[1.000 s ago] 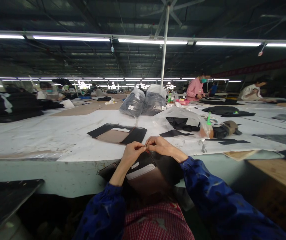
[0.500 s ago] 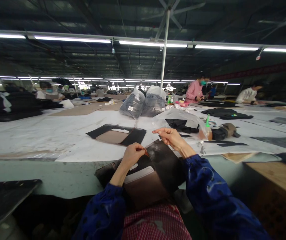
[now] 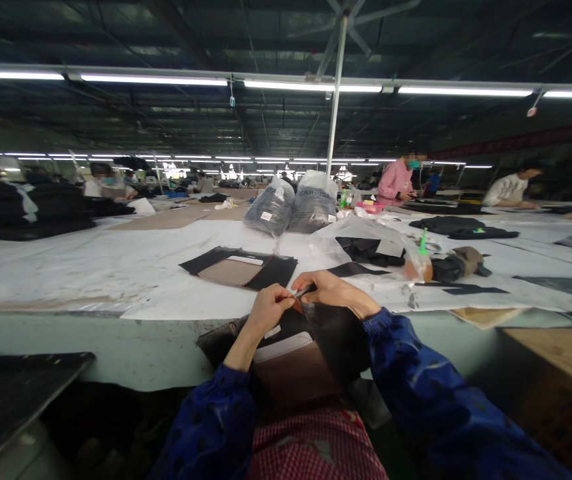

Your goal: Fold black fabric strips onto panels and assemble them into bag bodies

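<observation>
A black-and-brown fabric panel [image 3: 293, 373] with a pale strip across it hangs at the table's near edge, over my lap. My left hand [image 3: 270, 310] is closed, thumb and forefinger pinching the panel's upper edge beside a small orange-brown bit. Close by on the right, my right hand [image 3: 333, 291] is closed too, its fingertips gripping the panel's black edge and almost meeting the left ones. What lies exactly between the fingertips is partly hidden. Just beyond my hands, a similar black-and-brown panel [image 3: 241, 267] lies flat on the white-covered table [image 3: 141, 267].
Two filled plastic bags [image 3: 311, 203] stand farther back. To the right lie a clear plastic bag with black pieces [image 3: 371, 250], a bottle with a green nozzle [image 3: 423, 250] and black strips [image 3: 466, 288]. A wooden box [image 3: 561, 353] is at lower right. Several people work beyond.
My right hand has come down and left, its extended forefinger now bent in to the panel's edge beside my left hand. The panel's raised black flap has folded lower. The view shifted slightly.
</observation>
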`<state>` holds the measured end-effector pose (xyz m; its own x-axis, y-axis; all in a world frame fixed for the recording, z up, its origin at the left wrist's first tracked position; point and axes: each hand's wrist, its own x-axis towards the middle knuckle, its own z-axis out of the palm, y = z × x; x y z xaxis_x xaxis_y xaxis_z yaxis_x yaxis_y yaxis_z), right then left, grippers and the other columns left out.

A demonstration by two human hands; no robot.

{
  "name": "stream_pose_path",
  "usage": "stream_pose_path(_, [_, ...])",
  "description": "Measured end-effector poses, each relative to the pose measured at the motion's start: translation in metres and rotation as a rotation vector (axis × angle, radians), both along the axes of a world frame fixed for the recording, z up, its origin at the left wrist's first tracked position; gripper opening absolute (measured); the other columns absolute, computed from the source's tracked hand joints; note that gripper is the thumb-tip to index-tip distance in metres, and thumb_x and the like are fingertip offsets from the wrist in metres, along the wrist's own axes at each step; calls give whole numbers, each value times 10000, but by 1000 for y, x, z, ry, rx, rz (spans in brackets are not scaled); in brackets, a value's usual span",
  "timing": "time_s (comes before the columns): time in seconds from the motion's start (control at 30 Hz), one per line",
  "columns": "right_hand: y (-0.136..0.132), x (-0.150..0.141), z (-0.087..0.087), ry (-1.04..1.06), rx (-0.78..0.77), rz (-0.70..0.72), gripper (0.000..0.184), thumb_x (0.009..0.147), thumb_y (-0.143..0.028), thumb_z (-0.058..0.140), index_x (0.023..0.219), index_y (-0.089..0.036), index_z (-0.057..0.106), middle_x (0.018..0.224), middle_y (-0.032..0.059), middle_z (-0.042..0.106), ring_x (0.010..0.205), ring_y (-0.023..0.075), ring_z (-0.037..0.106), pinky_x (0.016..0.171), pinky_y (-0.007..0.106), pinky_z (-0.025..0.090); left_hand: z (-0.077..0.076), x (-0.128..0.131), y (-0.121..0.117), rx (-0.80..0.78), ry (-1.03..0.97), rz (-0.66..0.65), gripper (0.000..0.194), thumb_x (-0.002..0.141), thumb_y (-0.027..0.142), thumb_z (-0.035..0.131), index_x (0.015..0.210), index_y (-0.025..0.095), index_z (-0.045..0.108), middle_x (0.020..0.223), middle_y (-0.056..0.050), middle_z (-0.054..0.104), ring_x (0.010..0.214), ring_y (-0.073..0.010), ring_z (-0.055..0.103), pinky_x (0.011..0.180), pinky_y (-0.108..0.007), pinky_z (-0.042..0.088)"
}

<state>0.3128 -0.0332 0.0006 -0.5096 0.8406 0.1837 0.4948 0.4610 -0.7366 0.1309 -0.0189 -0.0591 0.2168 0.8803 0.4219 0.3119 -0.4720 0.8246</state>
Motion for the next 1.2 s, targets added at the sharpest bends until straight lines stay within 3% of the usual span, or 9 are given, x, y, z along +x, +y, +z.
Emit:
stream_pose_path(0.23, [10,-12,-7,-306,286,-115,265,651,-204,796,911,-198,745,800,28,696,786,204,629,696,272,428,-2,-1,2,5,-58,3,117,649,121,664,547,163,626,596,36,503,586,-110,453,579,-250,321])
stream_pose_path(0.4, [18,-13,-15,-150,22,-30,152,724,-217,676,847,-157,741,703,22,688,671,170,620,599,244,417,-5,-1,4,-18,-123,21,183,776,267,600,645,149,648,586,22,529,535,-98,466,534,-238,334])
stream_pose_path(0.5, [19,-8,-15,-129,-30,14,176,765,-290,644,746,-138,731,676,32,683,631,164,596,586,253,412,-3,-2,3,-128,-404,22,344,896,442,431,886,149,610,597,12,570,435,-95,482,436,-222,298])
stream_pose_path(0.63, [15,-2,-3,-146,21,-8,185,769,-301,646,699,-146,718,689,33,685,661,169,593,628,263,417,19,-12,-5,-261,-831,-107,333,834,472,565,954,162,550,722,-13,623,513,-152,634,403,-218,364])
stream_pose_path(0.73, [7,3,14,-76,-8,-13,220,770,-342,654,698,-141,707,693,38,678,676,177,597,645,271,430,44,-24,-17,-220,-952,-229,242,848,375,588,941,151,588,841,-68,687,803,-208,704,587,-264,523])
stream_pose_path(0.8, [1,3,26,-45,0,10,231,764,-360,665,696,-143,707,698,37,678,685,180,600,665,274,439,58,-30,-26,-192,-943,-293,216,850,337,603,963,152,616,940,-94,713,869,-209,699,567,-227,516])
stream_pose_path(0.9, [-4,3,36,-62,32,48,212,766,-342,661,686,-152,711,708,31,684,687,178,604,675,273,438,69,-41,-39,-228,-907,-353,190,831,275,640,954,131,654,1017,-128,717,701,-145,678,364,-129,371])
stream_pose_path(1.07, [4,23,24,-142,40,-76,196,758,-304,635,676,-140,707,680,43,673,660,177,591,632,274,409,71,-76,-63,-113,-1042,-390,172,869,230,561,969,178,690,1200,-101,668,483,-23,487,231,-74,166])
stream_pose_path(1.2, [18,50,12,-134,27,-103,249,761,-362,644,678,-134,696,674,37,654,653,169,575,641,277,396,55,-87,-64,-271,-595,-237,306,825,267,626,1119,185,651,1070,-127,706,438,-65,539,250,-132,180])
